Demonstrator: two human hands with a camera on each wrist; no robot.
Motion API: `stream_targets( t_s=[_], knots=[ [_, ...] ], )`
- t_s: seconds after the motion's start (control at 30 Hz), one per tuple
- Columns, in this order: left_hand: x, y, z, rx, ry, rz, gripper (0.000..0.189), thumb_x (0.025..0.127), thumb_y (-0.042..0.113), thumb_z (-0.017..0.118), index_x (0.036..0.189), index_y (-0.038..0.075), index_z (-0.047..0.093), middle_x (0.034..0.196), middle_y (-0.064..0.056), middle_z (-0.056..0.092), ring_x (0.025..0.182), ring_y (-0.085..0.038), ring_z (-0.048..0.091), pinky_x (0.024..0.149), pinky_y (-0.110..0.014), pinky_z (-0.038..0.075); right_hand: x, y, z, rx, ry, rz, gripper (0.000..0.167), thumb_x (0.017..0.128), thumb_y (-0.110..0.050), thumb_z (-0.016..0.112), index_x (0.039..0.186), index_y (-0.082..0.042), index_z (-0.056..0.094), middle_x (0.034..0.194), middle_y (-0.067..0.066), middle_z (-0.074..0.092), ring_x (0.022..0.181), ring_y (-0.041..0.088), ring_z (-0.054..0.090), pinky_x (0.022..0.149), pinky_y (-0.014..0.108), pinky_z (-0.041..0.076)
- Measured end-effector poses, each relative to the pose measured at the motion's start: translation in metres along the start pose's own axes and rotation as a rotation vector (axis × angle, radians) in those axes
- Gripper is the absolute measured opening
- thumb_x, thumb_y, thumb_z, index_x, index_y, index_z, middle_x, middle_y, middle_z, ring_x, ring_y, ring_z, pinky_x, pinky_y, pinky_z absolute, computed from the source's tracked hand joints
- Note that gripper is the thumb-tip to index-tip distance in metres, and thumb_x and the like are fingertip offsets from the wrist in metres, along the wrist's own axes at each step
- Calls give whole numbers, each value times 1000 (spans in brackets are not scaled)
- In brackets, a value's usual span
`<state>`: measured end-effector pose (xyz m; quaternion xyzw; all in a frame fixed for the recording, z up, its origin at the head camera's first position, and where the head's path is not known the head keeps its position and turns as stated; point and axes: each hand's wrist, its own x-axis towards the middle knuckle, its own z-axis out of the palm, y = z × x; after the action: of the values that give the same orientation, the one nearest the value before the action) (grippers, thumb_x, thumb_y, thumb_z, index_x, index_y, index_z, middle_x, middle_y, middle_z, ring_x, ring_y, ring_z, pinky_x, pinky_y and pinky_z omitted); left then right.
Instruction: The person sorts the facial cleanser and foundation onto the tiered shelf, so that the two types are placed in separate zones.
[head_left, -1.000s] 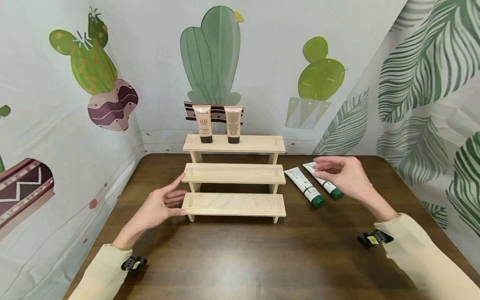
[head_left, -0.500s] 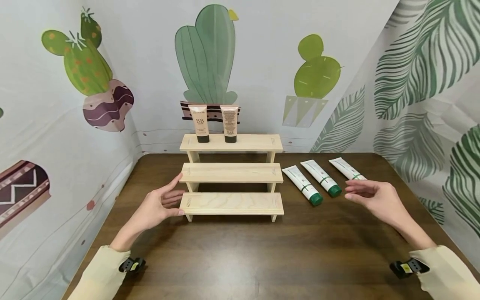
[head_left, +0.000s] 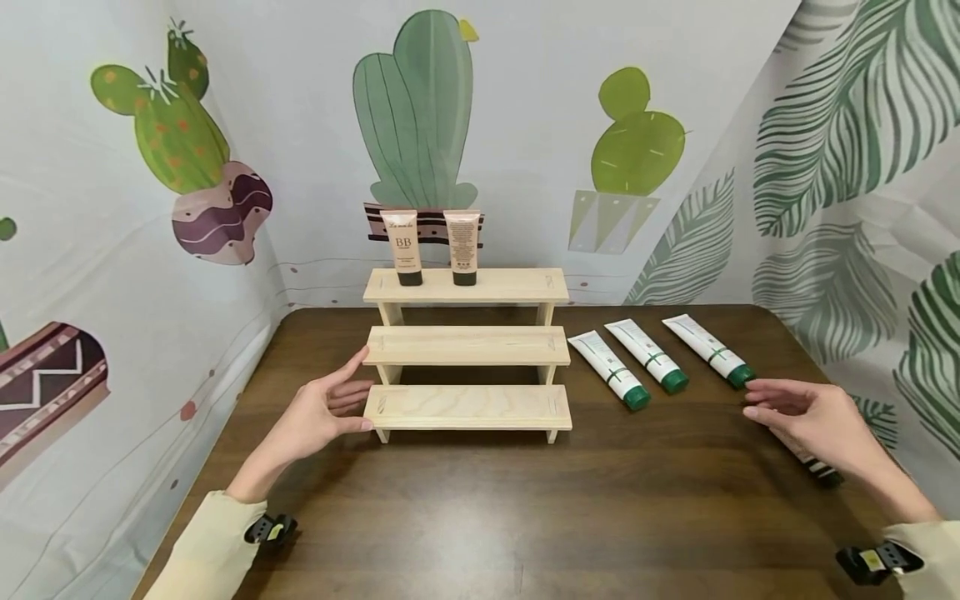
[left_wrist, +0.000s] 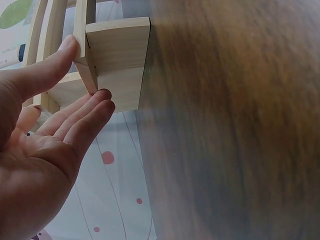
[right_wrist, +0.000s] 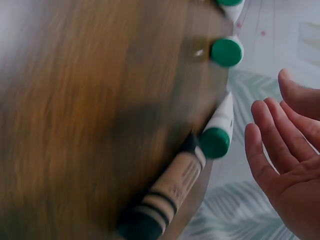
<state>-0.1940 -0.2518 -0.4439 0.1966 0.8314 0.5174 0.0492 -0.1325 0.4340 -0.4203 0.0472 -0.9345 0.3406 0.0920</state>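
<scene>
A three-tier wooden display stand (head_left: 465, 346) stands on the table. My left hand (head_left: 303, 417) touches its left end, forefinger at the middle tier and thumb at the bottom one. In the left wrist view, the thumb and fingertips rest against the wooden edges (left_wrist: 117, 45). My right hand (head_left: 825, 417) hovers over the table's right side, fingers slightly bent and holding nothing. Beneath it lies a beige tube with black bands and a dark cap (right_wrist: 175, 180), mostly hidden in the head view. Nearest its fingertips is a white tube with a green cap (head_left: 707, 350).
Two beige BB cream tubes (head_left: 402, 247) stand upright on the top tier, toward the left. Two more white, green-capped tubes (head_left: 609, 369) lie slanted right of the stand. A cloth printed with cacti (head_left: 517, 125) hangs behind the brown table (head_left: 465, 517).
My right hand has moved right and toward me, past the white tubes, uncovering the third one and part of the banded tube. My left hand stays at the stand.
</scene>
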Motion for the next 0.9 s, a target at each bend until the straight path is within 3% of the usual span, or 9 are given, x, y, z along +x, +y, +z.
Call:
stream_targets(
  t_s=[0.2, 0.43, 0.73, 0.9],
  knots=[
    [0, -2, 1, 1, -5, 5, 109, 80, -4, 90, 167, 27, 32, 138, -30, 62, 126, -39, 64, 102, -47, 56, -7, 17, -11, -75, -66, 59, 48, 94, -22, 84, 131, 4, 70, 97, 7, 78, 79, -1, 68, 56, 26, 57],
    [1, -1, 0, -5, 1, 5, 109, 80, -6, 89, 167, 26, 32, 137, -30, 63, 125, -40, 64, 102, -44, 56, -7, 39, -27, -153, -125, 50, 52, 89, -22, 88, 128, 6, 70, 107, 17, 77, 80, -7, 63, 58, 21, 54],
    [1, -1, 0, -2, -1, 5, 109, 80, -6, 89, 167, 27, 32, 137, -29, 63, 125, -40, 65, 102, -43, 57, -14, 68, -37, -103, -205, 42, 48, 84, -9, 89, 122, 13, 69, 97, -2, 77, 74, 1, 67, 58, 20, 56],
    [2, -2, 0, -8, -2, 9, 109, 80, -6, 89, 167, 27, 32, 138, -30, 62, 126, -39, 64, 102, -43, 57, -12, 73, -37, -116, -271, 81, 51, 86, -9, 87, 125, 16, 66, 104, 15, 76, 75, 0, 67, 60, 23, 59]
  ],
)
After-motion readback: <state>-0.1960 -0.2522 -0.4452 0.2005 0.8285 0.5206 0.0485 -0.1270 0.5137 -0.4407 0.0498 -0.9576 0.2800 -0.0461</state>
